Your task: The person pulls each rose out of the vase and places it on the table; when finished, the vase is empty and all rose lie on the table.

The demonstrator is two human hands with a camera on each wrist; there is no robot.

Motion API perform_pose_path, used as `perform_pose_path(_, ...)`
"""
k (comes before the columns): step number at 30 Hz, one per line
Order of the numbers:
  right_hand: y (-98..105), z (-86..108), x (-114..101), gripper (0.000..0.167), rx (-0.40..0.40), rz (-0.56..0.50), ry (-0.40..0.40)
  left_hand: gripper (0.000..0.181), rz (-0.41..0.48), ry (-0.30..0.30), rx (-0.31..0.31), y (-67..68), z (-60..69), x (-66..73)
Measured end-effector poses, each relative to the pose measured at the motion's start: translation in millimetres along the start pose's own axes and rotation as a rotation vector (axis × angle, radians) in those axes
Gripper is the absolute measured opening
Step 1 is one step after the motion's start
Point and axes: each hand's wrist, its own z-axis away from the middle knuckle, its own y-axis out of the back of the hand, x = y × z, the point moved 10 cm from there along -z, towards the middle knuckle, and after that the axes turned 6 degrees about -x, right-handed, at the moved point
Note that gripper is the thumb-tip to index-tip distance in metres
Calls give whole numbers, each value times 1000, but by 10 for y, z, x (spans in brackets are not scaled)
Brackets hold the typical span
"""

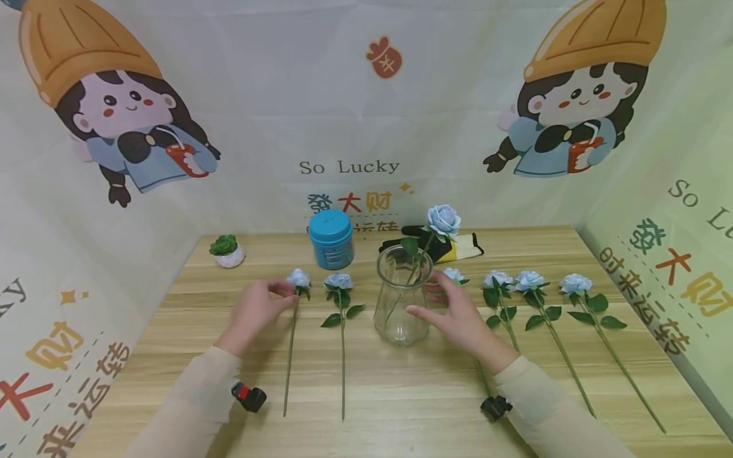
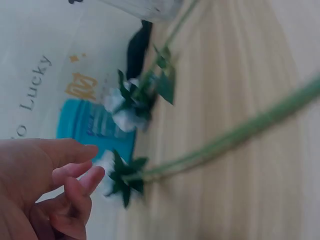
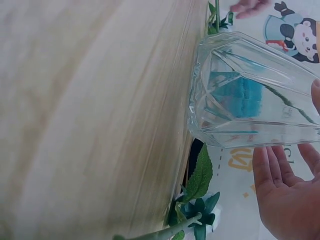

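My left hand is beside the bloom of the leftmost pale blue artificial rose, which lies on the table. In the left wrist view its fingers are loosely bent, apart from the stem. A clear glass vase stands upright in the middle, with one pale blue rose leaning to the right in it. My right hand is spread around the vase's right side, thumb in front. The right wrist view shows its fingers straight at the glass; whether they touch it I cannot tell.
Another rose lies left of the vase. Several more, including one rose at the far right, lie to its right. Behind are a blue tub, a glove and a small potted succulent, before a printed cloth backdrop.
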Motion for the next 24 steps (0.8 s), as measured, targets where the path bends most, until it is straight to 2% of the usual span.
perform_pose_path(3,-1,3,-9,64,-2,-1,3,26,13,-35,22,60,23,246)
perform_pose_path(5,-5,3,-16,64,-3,-4,8,25,37,-74,47,108,67,477)
perform_pose_path(7,-11,-1,-18,63,-5,-7,17,23,86,-110,59,143,139,735)
perform_pose_path(10,-12,-7,-18,63,-4,-10,25,18,187,-183,44,149,278,1171)
perform_pose_path(13,-5,-9,-21,63,-3,-11,30,15,263,-270,6,88,413,1590)
perform_pose_path(17,0,-11,-31,64,-4,-14,36,13,281,-363,-40,-50,553,2036)
perform_pose_path(21,-5,-13,-29,63,-10,-22,48,14,242,-424,-94,-224,623,2365)
perform_pose_path(24,-6,-8,-29,62,-14,-21,57,15,212,-459,-108,-319,623,2559)
